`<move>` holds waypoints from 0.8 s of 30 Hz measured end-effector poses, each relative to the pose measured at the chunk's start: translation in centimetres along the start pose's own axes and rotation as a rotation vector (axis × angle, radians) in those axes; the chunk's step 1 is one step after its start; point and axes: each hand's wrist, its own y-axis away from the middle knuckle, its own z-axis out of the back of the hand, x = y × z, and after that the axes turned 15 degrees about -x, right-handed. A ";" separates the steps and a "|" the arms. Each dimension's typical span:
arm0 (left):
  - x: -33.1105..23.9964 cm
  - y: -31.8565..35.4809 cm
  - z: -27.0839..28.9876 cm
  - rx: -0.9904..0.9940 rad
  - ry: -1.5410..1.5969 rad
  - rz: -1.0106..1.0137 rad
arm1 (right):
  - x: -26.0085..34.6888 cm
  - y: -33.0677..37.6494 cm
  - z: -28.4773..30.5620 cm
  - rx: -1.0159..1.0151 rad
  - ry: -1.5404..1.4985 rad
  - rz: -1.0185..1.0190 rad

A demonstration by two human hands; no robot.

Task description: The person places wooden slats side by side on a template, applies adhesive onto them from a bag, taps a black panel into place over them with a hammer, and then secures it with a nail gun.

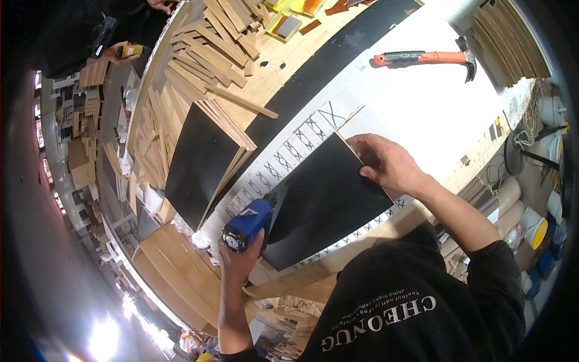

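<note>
A black rectangular panel (pixel 329 202) lies in front of me on a white board marked with a row of drawn crosses (pixel 289 151). My left hand (pixel 242 256) is closed around a blue nail gun (pixel 250 220), whose front end sits at the panel's left edge. My right hand (pixel 386 161) grips the panel's right edge, with the thumb on the black face and the fingers bent over the side. A thin pale wood edge shows along that side. Left of the nail gun leans a stack of black panels (pixel 202 163) with bare wood edges.
An orange-and-black claw hammer (pixel 428 57) lies on the white surface at the far right. Many loose wood strips (pixel 205 54) are heaped at the far left. Brown boards (pixel 506 39) stand at the top right corner. Another person's hand (pixel 117 53) holds a small yellow object.
</note>
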 end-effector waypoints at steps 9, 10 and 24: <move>-0.4 -0.7 -1.5 0.006 -0.124 0.008 | -0.9 -0.1 -0.4 -0.080 -0.019 0.076; -0.5 -0.6 -1.5 -0.004 -0.146 -0.035 | -0.9 -0.1 -0.4 -0.083 -0.019 0.062; -2.7 -0.4 -2.9 0.009 -0.222 -0.070 | -0.7 -0.2 0.2 -0.018 -0.037 0.018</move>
